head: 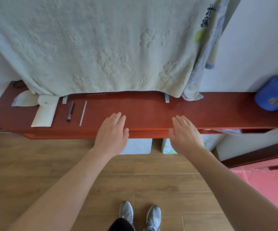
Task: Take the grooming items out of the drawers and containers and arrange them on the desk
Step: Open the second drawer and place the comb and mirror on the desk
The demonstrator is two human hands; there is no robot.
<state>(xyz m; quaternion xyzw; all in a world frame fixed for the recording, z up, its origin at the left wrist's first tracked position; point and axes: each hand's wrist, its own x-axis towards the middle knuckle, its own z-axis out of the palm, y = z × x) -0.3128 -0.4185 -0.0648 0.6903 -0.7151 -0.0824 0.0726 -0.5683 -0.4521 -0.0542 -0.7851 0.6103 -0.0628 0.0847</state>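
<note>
A red-brown wooden desk (151,109) runs across the view. My left hand (112,135) and my right hand (185,135) hover flat over its front edge, palms down, fingers spread a little, holding nothing. On the desk's left part lie a cream pouch with a snap flap (44,112), a dark pen-like stick (70,111) and a thin pale stick (83,113), side by side. A drawer (226,130) under the desk's right part stands slightly pulled out, with pale contents showing.
A pale green towel (93,47) hangs over something on two metal feet (167,98) at the desk's back. A blue cap (273,94) sits at the far right. A pale fan-shaped item (24,100) lies far left. Boxes (138,145) stand under the desk on wood flooring.
</note>
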